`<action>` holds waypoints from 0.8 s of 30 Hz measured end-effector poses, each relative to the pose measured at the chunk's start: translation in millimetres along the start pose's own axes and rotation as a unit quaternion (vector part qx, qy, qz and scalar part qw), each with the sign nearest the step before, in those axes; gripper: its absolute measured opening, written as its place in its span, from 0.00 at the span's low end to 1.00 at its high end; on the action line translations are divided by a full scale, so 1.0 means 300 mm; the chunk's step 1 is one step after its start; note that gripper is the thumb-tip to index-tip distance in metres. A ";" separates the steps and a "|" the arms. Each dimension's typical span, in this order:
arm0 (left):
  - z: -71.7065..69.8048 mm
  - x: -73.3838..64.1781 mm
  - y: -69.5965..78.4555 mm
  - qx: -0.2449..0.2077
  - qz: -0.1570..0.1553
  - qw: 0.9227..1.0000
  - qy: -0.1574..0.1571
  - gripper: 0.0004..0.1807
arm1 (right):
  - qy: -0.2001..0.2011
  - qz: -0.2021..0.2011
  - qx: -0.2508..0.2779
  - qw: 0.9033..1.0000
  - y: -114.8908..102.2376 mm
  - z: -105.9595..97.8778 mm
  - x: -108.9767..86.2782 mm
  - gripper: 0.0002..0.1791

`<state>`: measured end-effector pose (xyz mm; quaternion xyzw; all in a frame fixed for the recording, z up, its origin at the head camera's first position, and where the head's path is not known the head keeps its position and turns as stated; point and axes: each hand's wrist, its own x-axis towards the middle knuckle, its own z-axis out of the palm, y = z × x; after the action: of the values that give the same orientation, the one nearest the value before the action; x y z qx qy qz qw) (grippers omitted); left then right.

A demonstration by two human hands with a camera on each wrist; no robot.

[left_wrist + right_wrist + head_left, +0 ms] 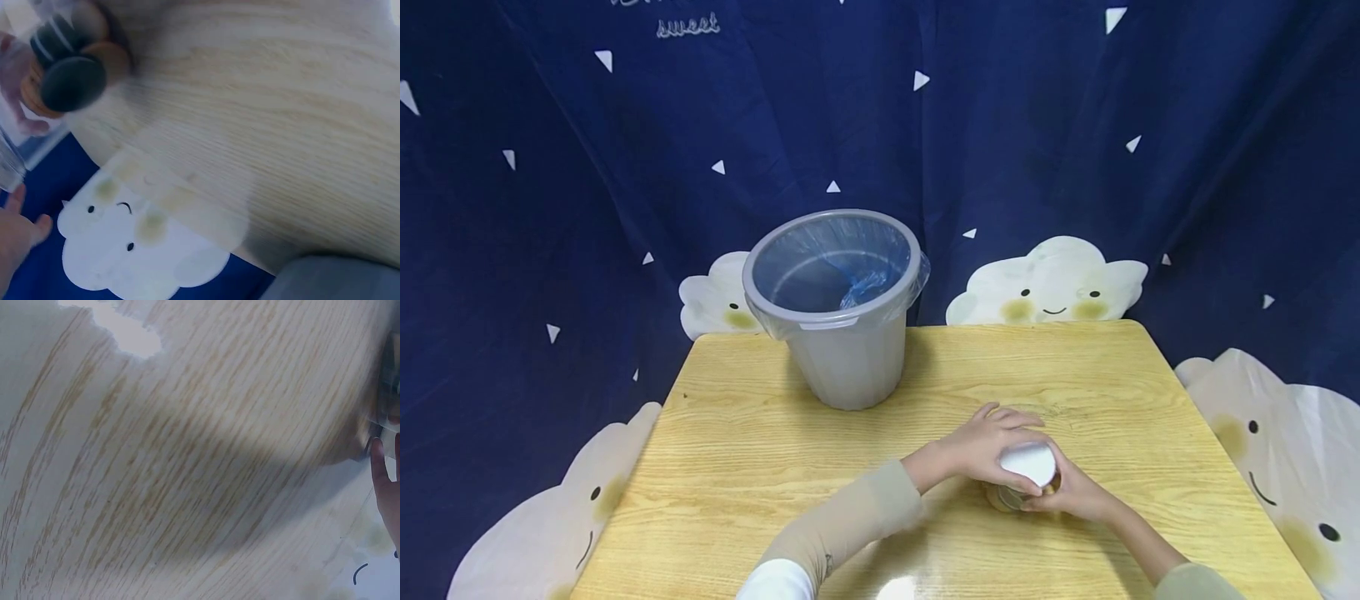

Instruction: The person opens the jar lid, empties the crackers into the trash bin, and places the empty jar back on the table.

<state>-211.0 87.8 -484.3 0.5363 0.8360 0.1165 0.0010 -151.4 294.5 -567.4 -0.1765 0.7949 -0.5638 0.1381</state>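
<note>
In the head view, a clear container with a round white top (1028, 463) stands at the table's right side, between both hands. My left hand (988, 446) curls its thumb and fingers around the white top from the left. From the right, my right hand (1075, 490) grips the container's side. Dark green and tan rounds that look like macarons (74, 83) show at the upper left of the left wrist view, with right-hand fingers beside them. The right wrist view has only the clear container's edge (389, 387) and some fingers (381, 469) at its right border.
Toward the back left of the wooden table (760, 475) stands a grey bin (850, 358) lined with a clear bag. Some blue plastic (865, 287) lies inside it. Behind the table hangs a dark blue curtain (820, 100) with white clouds and triangles.
</note>
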 end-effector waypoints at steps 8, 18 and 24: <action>-0.025 -0.005 -0.049 -0.014 0.073 0.996 -0.041 0.44 | -0.008 -0.016 0.017 1.000 0.007 0.000 0.004 0.52; -0.042 -0.010 -0.057 0.056 0.097 0.990 -0.088 0.42 | -0.023 -0.023 0.024 0.999 0.010 -0.004 0.009 0.52; -0.033 -0.014 -0.061 0.047 0.094 0.990 -0.091 0.40 | -0.017 -0.014 0.019 1.000 0.007 -0.002 0.007 0.51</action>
<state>-226.8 75.0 -478.8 0.6203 0.7828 0.0272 0.0413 -153.7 294.8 -569.3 -0.1949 0.7791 -0.5774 0.1467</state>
